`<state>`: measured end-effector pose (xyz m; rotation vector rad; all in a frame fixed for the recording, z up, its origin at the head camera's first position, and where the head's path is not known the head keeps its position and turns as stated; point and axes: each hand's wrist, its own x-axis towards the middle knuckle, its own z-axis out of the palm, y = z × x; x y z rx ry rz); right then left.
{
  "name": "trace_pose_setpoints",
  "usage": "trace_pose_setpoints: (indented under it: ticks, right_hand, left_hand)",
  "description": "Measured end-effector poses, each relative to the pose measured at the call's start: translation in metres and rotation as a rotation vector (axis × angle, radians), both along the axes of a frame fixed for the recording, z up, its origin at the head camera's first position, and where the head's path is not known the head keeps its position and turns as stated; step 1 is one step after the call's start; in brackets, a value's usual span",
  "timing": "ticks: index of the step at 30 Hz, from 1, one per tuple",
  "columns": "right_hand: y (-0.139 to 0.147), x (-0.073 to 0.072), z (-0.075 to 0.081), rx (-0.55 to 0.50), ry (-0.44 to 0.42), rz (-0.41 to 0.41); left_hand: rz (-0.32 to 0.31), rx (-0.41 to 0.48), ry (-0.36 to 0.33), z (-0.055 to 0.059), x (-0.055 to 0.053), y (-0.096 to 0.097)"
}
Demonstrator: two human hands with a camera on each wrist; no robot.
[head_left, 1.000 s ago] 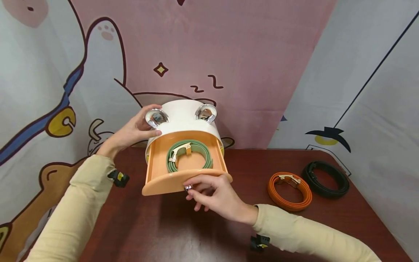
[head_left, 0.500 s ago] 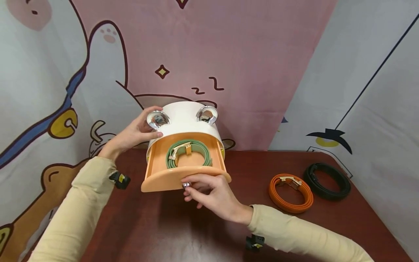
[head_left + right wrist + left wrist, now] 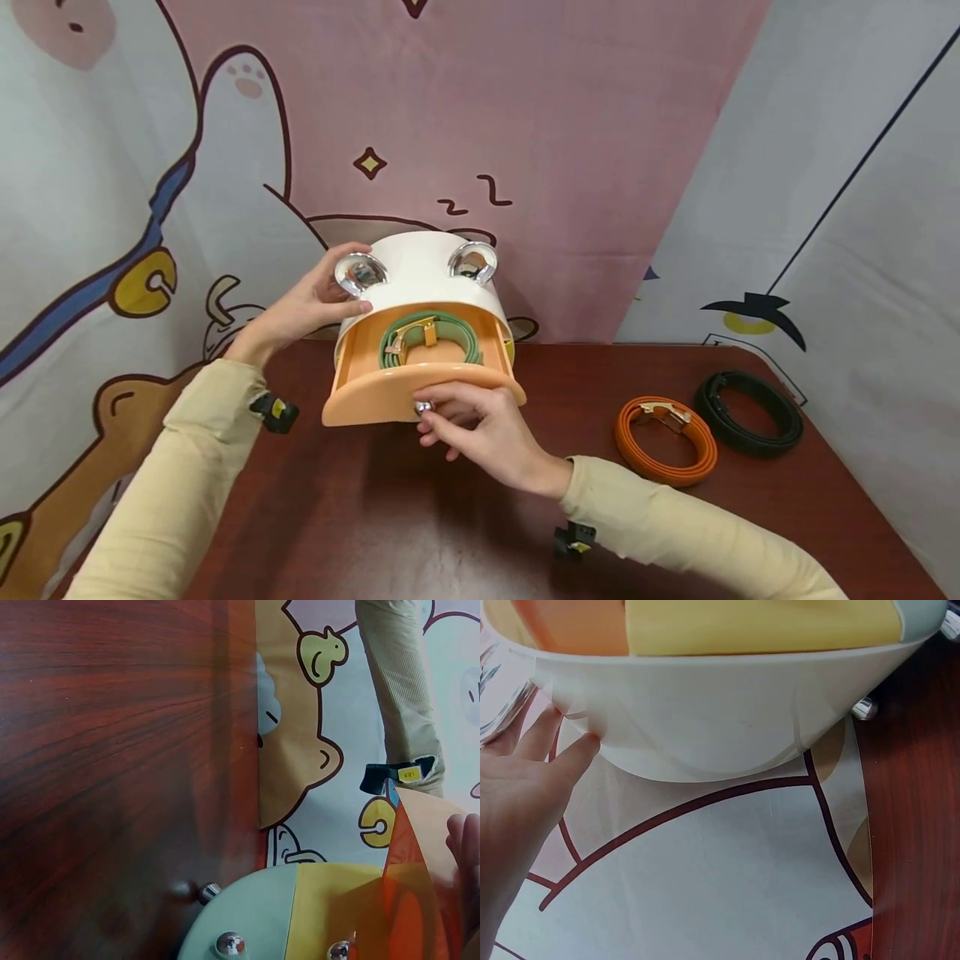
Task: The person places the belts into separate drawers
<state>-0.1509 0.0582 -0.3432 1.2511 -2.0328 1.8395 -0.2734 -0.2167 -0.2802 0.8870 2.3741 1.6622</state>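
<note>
In the head view, a white rounded drawer cabinet [image 3: 420, 267] with two shiny silver ears [image 3: 474, 262] stands on the table. Its peach top drawer [image 3: 375, 402] is partly pulled out. Inside lies a coiled green belt [image 3: 453, 327] with a gold buckle. My right hand [image 3: 480, 425] pinches the small silver knob [image 3: 424, 407] on the drawer front. With fingers and thumb spread around the left ear, my left hand [image 3: 307, 300] rests against the cabinet's side. Its fingertips touch the white shell [image 3: 682, 712] in the left wrist view.
Right of the cabinet, a coiled orange belt [image 3: 666, 442] lies beside a coiled black belt [image 3: 750, 414] on the dark red table [image 3: 300, 517]. A printed cloth [image 3: 555, 150] hangs behind. Below the top drawer are yellow [image 3: 330, 907] and green [image 3: 255, 900] drawer fronts.
The peach drawer has slid partway into the cabinet, carrying the green belt with it. My right hand has moved inward with the knob. My left hand keeps its place.
</note>
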Motion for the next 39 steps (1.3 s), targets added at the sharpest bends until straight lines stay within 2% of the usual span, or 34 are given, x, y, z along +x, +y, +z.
trace_pose_setpoints:
  ticks: [7,19,39]
  right_hand:
    - [-0.001,-0.003,0.001,-0.017,-0.025,-0.027]
    - [-0.006,-0.010,0.001,-0.055,-0.067,-0.009]
    - [-0.009,-0.025,-0.002,-0.073,-0.077,-0.015]
  left_hand:
    - [-0.014,0.003,0.009,-0.001,-0.001,-0.001]
    - [-0.015,0.018,0.001,0.001,-0.001,-0.002]
    - [-0.036,0.043,-0.012,0.000,-0.002,-0.003]
